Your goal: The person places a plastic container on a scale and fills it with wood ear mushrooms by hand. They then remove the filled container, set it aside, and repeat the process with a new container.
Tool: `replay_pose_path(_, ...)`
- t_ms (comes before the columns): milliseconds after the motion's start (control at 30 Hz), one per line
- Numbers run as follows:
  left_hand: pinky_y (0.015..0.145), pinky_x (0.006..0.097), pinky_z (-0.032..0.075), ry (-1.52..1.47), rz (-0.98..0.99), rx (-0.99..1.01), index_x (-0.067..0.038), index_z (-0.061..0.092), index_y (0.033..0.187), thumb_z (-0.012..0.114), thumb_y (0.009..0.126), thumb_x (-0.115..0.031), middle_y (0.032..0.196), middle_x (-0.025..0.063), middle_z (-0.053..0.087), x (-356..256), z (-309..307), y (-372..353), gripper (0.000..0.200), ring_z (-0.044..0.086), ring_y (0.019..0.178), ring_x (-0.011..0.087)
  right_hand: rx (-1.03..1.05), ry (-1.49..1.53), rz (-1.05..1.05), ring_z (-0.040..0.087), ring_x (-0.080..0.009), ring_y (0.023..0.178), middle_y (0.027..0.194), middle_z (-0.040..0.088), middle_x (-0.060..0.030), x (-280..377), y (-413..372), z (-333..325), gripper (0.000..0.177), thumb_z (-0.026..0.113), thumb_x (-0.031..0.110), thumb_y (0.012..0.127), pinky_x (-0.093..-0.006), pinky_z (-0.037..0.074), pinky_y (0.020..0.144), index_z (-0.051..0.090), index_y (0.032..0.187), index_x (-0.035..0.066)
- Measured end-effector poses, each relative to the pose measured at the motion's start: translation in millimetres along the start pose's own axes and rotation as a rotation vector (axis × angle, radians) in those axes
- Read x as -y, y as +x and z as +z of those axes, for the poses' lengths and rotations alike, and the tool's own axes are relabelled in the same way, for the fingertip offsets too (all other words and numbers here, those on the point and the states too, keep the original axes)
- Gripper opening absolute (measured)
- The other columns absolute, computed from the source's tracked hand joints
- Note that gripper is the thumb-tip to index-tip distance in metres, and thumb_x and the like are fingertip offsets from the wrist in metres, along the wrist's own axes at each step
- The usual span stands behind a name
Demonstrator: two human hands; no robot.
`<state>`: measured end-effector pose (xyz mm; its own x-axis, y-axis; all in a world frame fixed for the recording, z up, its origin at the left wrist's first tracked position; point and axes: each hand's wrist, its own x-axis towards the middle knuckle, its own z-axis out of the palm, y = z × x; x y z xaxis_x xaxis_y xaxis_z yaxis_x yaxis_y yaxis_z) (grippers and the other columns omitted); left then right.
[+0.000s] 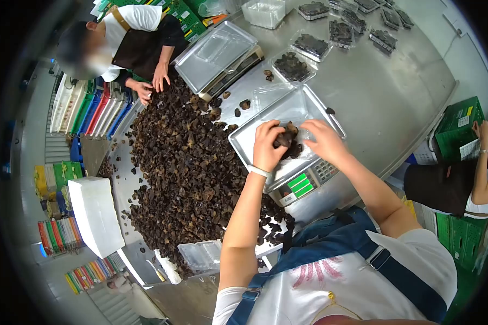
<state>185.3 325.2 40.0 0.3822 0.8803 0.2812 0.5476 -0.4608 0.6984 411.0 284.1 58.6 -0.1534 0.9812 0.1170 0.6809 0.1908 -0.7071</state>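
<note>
My left hand [268, 147] is closed around a few dark brown wood ear mushrooms [288, 135] over a clear plastic container. The container stands in the metal tray [245, 142] of a digital scale, whose green display [300, 185] faces me. On the container's other side is my right hand [326, 143], its fingers curved and apart beside the mushrooms, with nothing seen in them. More mushrooms lie below the hands, partly hidden by them. A clear lid [271, 93] rests at the tray's far edge. To my left spreads a large heap of mushrooms [184, 168].
Across the heap, a co-worker's hands [153, 85] touch the mushrooms near a second scale [217, 54]. Filled clear boxes [312, 44] stand on the steel table [385, 97]. A white foam box [95, 216] is at left. Another person's hand [483, 132] is by a green crate [460, 127].
</note>
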Motion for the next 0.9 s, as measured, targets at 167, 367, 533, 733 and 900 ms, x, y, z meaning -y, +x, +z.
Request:
replay_pose_path(167,0.116,0.0554,0.031,0.357,-0.095,0.149,-0.018,0.062,0.137,0.091,0.069,-0.033,0.155,0.0131,0.044,-26,2,-5,0.076,0.037,0.143,0.0406,-0.098,-0.045,0.153,0.057,-0.0344,0.121,0.126,0.064,-0.0103,-90,7,-29,0.041,0.073,0.004,0.083,-0.042,0.049,0.102,0.064,0.123,0.007)
replay_pose_path(367,0.102,0.0379,0.055,-0.175,-0.271,-0.113,-0.001,0.064,0.128,0.079,0.085,-0.002,0.141,0.0145,0.056,-2,-17,-24,0.046,0.06,0.126,0.0269,-0.175,-0.044,0.04,0.056,-0.0332,0.122,0.129,0.061,-0.0088,-92,3,-16,0.044,0.069,-0.002,0.08,-0.0417,0.048,0.103,0.064,0.123,0.007)
replay_pose_path(533,0.099,0.0325,0.055,-0.62,-0.411,-0.192,0.001,0.064,0.125,0.068,0.092,0.007,0.132,0.0117,0.062,-9,-20,-24,0.034,0.064,0.117,0.0204,-0.277,-0.196,0.077,0.054,-0.0303,0.123,0.129,0.061,-0.0076,-53,-2,1,0.047,0.069,-0.003,0.076,-0.0419,0.048,0.102,0.065,0.122,0.008)
replay_pose_path(733,0.093,0.0333,0.058,-0.481,-0.24,-0.105,0.0,0.071,0.112,0.065,0.091,0.007,0.13,0.0112,0.066,-28,-31,-19,0.022,0.064,0.117,0.0206,-0.185,-0.566,-0.079,0.056,-0.0276,0.12,0.125,0.063,-0.0071,-87,0,21,0.037,0.071,0.001,0.075,-0.0403,0.052,0.092,0.069,0.111,0.007)
replay_pose_path(900,0.088,0.0308,0.056,-0.399,-0.591,-0.486,0.0,0.067,0.123,0.061,0.095,0.002,0.117,0.0101,0.07,35,-47,-51,0.028,0.067,0.107,0.0188,-0.194,-0.083,0.134,0.06,-0.0298,0.113,0.114,0.066,-0.0087,-59,9,10,0.029,0.068,0.002,0.081,-0.0415,0.053,0.091,0.069,0.109,0.005)
